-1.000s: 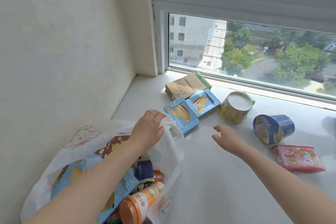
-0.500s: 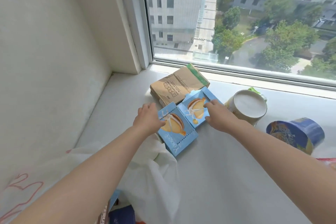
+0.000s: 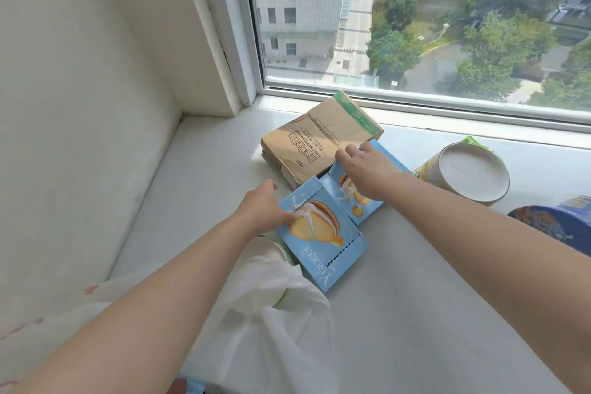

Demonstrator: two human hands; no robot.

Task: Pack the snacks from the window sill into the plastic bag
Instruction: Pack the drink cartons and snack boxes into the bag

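Head view: two light-blue snack boxes lie flat, side by side and touching, on the white window sill (image 3: 431, 313). The left hand (image 3: 265, 208) has its grip on the near blue box (image 3: 323, 243). Its thumb rests on the printed top and its fingers curl over the box's left edge. The right hand (image 3: 367, 173) lies across the far blue box (image 3: 372, 206), its grip closed on it with the fingers bent over the far edge. A brown paper packet (image 3: 316, 144) lies just behind both boxes, by the window. The white plastic bag (image 3: 275, 313) sits at the lower left under the left forearm, its edge just beside the near box. Something round with a green edge shows through it. To the right a cream tub (image 3: 470, 173) lies on its side, and a blue cup (image 3: 556, 227) lies tipped over at the frame's right edge.
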